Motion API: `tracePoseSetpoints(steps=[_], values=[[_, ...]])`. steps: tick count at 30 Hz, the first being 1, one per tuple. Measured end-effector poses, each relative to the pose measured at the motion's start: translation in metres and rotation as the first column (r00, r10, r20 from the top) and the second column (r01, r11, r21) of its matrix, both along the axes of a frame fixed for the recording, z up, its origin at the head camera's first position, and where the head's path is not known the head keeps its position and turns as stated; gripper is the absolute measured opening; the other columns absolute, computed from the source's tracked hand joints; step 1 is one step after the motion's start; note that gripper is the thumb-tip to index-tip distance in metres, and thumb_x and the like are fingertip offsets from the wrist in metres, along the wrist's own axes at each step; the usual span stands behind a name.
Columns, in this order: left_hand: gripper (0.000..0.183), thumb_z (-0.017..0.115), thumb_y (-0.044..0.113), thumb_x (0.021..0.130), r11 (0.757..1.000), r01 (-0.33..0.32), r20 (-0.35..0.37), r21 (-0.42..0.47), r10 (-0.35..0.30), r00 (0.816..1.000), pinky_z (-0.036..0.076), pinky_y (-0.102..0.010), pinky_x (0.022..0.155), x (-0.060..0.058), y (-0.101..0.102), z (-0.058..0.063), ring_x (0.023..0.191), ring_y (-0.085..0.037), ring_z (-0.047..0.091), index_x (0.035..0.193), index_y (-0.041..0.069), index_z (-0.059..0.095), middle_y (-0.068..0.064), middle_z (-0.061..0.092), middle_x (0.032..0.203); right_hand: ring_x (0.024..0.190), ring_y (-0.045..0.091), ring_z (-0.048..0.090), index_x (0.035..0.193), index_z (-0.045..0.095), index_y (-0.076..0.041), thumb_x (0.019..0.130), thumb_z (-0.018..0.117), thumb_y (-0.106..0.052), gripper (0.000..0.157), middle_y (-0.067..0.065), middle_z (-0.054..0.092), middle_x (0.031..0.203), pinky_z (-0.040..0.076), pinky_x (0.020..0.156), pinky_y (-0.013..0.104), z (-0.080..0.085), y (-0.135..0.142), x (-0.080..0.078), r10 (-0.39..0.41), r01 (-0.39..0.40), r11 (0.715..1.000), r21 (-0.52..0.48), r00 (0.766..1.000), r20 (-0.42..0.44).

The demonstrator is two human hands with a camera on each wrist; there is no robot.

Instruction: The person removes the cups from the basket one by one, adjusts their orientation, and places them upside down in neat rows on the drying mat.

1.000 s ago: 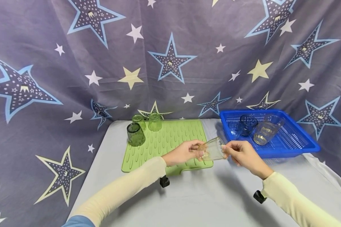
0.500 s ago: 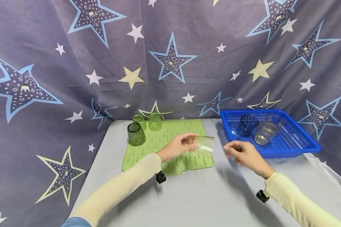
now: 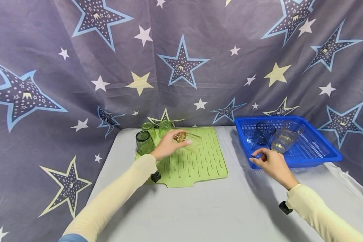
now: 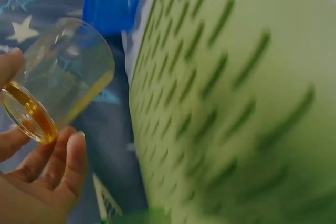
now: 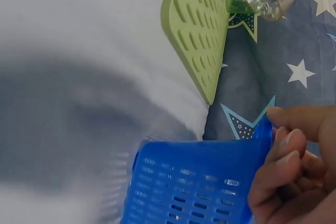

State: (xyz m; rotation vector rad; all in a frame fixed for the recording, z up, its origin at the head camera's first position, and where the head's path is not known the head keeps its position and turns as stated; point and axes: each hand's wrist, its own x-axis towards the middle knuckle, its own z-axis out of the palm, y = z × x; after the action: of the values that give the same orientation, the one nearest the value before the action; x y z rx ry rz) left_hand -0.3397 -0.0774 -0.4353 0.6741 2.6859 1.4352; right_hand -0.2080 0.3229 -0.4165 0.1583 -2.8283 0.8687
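Note:
My left hand (image 3: 166,147) holds a clear, amber-tinted drinking glass (image 4: 79,66) by its base. The glass is tilted on its side above the green ridged drying mat (image 3: 196,171), its mouth pointing right. In the left wrist view, thumb and fingers (image 4: 73,161) surround the thick amber base. My right hand (image 3: 273,166) hovers by the near left corner of the blue plastic basket (image 3: 317,159). Its fingers are loosely bent and hold nothing; whether they touch the basket rim cannot be told.
A dark green glass (image 3: 144,143) and two light green glasses (image 3: 148,127) stand upside down at the mat's left. Inside the basket are a dark blue glass (image 3: 264,132), a light blue glass (image 3: 251,136) and clear glassware (image 3: 281,141). A starry curtain (image 3: 181,101) hangs behind.
My right hand has let go of the glass and moved right to the basket. My left hand has carried the glass left and back over the mat, towards the green glasses.

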Motion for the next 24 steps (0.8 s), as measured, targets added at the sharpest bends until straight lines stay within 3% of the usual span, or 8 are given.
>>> tracePoseSetpoints(steps=[3,4,6,11,14,18,21,24], values=[[0.07,0.076,0.057,0.089,0.994,-0.054,-0.061,-0.098,0.048,0.997,0.053,-0.047,0.086,-0.007,-0.015,0.003,0.104,-0.027,0.057,0.146,0.02,0.058,-0.008,0.057,0.122,0.056,0.017,0.05,0.111,0.072,-0.004,0.096,0.075,-0.033,0.032,0.002,0.059,0.07,0.042,0.061,0.034,0.0,0.002,0.001,-0.017,0.017,1.0,0.026,1.0,-0.007],[0.071,0.074,0.056,0.091,0.988,-0.066,-0.087,-0.142,0.054,0.995,0.052,-0.05,0.09,-0.01,-0.019,0.005,0.11,-0.03,0.057,0.148,0.018,0.056,-0.012,0.057,0.127,0.055,0.017,0.05,0.111,0.072,-0.004,0.096,0.076,-0.034,0.034,0.002,0.06,0.069,0.042,0.061,0.034,0.0,0.003,0.001,-0.021,0.022,0.999,0.03,1.0,-0.006],[0.073,0.072,0.054,0.093,0.965,-0.097,-0.138,-0.244,0.065,0.988,0.052,-0.05,0.083,-0.013,-0.027,0.007,0.105,-0.032,0.056,0.151,0.016,0.052,-0.015,0.055,0.126,0.055,0.016,0.051,0.109,0.073,-0.003,0.096,0.075,-0.037,0.036,0.002,0.062,0.069,0.044,0.062,0.035,-0.001,0.004,0.002,-0.031,0.031,0.999,0.043,0.999,-0.01],[0.072,0.071,0.05,0.095,0.859,-0.161,-0.259,-0.486,0.035,0.965,0.043,-0.04,0.064,-0.017,-0.04,0.013,0.085,-0.028,0.049,0.15,0.007,0.052,-0.014,0.054,0.115,0.062,0.013,0.058,0.099,0.075,-0.006,0.095,0.076,-0.04,0.034,-0.001,0.069,0.076,0.05,0.065,0.038,-0.004,0.004,0.004,-0.038,0.041,0.997,0.062,0.999,-0.035],[0.07,0.071,0.049,0.095,0.799,-0.194,-0.307,-0.569,0.012,0.952,0.041,-0.039,0.067,-0.022,-0.047,0.014,0.087,-0.027,0.051,0.146,0.004,0.055,-0.014,0.056,0.115,0.065,0.012,0.06,0.097,0.075,-0.006,0.094,0.076,-0.039,0.033,-0.001,0.07,0.078,0.052,0.066,0.04,-0.005,0.004,0.004,-0.036,0.04,0.997,0.059,0.998,-0.054],[0.069,0.073,0.048,0.095,0.743,-0.221,-0.316,-0.631,0.013,0.949,0.046,-0.049,0.083,-0.028,-0.055,0.013,0.105,-0.034,0.056,0.143,0.002,0.057,-0.019,0.059,0.123,0.064,0.013,0.059,0.095,0.075,-0.005,0.094,0.078,-0.036,0.031,-0.002,0.07,0.075,0.051,0.065,0.039,-0.005,0.004,0.003,-0.032,0.038,0.997,0.065,0.996,-0.088],[0.069,0.075,0.047,0.093,0.723,-0.224,-0.304,-0.654,0.02,0.952,0.043,-0.058,0.096,-0.031,-0.059,0.011,0.118,-0.039,0.055,0.142,0.001,0.058,-0.024,0.057,0.133,0.064,0.013,0.059,0.094,0.075,-0.005,0.093,0.079,-0.034,0.029,-0.002,0.069,0.074,0.051,0.065,0.039,-0.006,0.004,0.002,-0.03,0.038,0.997,0.07,0.994,-0.109],[0.064,0.078,0.045,0.092,0.715,-0.228,-0.314,-0.66,0.013,0.949,0.037,-0.062,0.099,-0.033,-0.061,0.008,0.12,-0.041,0.054,0.137,0.002,0.062,-0.024,0.059,0.133,0.063,0.013,0.058,0.093,0.075,-0.005,0.093,0.079,-0.033,0.028,-0.002,0.068,0.074,0.05,0.063,0.038,-0.007,0.004,0.002,-0.033,0.041,0.997,0.069,0.992,-0.124]])
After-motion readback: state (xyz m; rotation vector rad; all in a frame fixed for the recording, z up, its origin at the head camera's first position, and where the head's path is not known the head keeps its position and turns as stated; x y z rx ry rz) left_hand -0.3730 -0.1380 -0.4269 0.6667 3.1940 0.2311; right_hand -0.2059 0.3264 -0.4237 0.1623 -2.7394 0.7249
